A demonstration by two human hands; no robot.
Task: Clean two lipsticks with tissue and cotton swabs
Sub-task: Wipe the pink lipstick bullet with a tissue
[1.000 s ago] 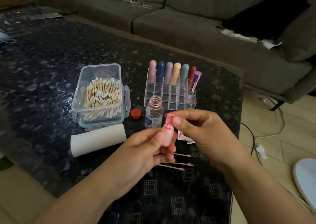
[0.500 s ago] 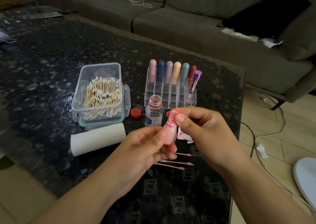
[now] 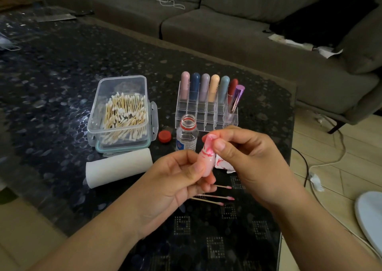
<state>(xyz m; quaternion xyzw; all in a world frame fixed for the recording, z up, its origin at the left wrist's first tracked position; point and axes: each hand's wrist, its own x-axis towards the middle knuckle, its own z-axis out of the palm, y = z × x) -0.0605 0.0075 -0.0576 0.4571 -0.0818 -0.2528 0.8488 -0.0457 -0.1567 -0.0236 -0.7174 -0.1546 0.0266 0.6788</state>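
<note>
- While your left hand (image 3: 175, 179) curls its fingers around the lower end of the pink lipstick (image 3: 205, 159), your right hand (image 3: 248, 157) pinches its red-smeared top between thumb and fingertips.
- You hold it above the near right part of the dark table (image 3: 51, 64).
- Three used cotton swabs (image 3: 217, 197) lie just beneath your hands.
- Farther left sit the tissue roll (image 3: 118, 167) and the swab box (image 3: 122, 113); the open bottle (image 3: 187, 133) and the lipstick rack (image 3: 206, 109) stand beyond your hands.
</note>
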